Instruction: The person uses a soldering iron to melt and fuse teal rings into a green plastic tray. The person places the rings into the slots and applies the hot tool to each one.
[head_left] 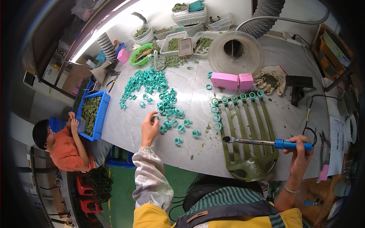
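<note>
My left hand (pixel 149 130) is at the near edge of a pile of teal ring-shaped pieces (pixel 146 81). Its thumb and fingers pinch together, with a bit of teal showing between them. In my right hand (pixel 299 154) is a soldering iron (pixel 285 144) with a ribbed blue handle, its dark flat tip pointing left. The iron lies across the view of an olive-green rake-shaped frame (pixel 251 169) with several long bars. Teal rings (pixel 234 98) stand along the far ends of its bars, and more rings (pixel 215 110) line up at its left side.
Pink blocks (pixel 225 81), a stained glove (pixel 270 79) and a black stand (pixel 299 85) lie beyond the frame. A wide funnel-shaped duct (pixel 243 53) and tubs of green pieces (pixel 174 45) line the back. At left, a person in orange (pixel 70 152) sits by a blue crate (pixel 99 114).
</note>
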The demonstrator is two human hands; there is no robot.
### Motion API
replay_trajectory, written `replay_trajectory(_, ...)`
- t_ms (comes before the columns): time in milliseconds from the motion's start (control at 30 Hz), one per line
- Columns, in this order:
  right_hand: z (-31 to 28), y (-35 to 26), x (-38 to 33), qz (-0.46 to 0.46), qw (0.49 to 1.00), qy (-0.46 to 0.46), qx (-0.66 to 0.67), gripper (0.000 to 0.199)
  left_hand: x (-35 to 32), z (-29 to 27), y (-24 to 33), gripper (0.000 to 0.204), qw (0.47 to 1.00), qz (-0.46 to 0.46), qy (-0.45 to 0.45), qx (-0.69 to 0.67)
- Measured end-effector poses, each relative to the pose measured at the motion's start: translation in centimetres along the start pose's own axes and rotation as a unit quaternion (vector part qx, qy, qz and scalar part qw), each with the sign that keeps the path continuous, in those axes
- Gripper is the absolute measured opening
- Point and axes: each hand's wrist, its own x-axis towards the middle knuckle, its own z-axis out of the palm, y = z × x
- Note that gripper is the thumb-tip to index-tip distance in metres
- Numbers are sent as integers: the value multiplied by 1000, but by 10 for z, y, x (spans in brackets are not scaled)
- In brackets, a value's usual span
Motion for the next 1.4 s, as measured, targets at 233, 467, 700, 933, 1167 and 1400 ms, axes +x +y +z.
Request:
replay_trajectory(233, -4, 1, 1, -14, 1000, -8, 4, 22, -7, -8, -16, 21, 994, -59, 72, 55)
replay_trajectory(467, -5, -1, 0, -11, 1000, -7, -4, 22, 17, 16, 60, 30, 974, 195, -32, 112)
replay_trajectory(700, -4, -5, -2, -15, 1000, 15, -5, 22, 26, 35, 80, 37, 946, 250, -79, 188)
replay_trajectory(933, -10, -5, -2, -6, 1000, 12, -13, 23, -4, 17, 103, 17, 989, -50, -65, -126)
replay_trajectory(1167, -7, 1, 2, 13, 1000, -6, -7, 25, -70, 38, 175, 22, 946, -9, -227, -231)
replay_trajectory(1400, -8, 18, 4, 25, 999, -27, 28, 23, -89, 75, 193, 29, 960, 194, -141, -142)
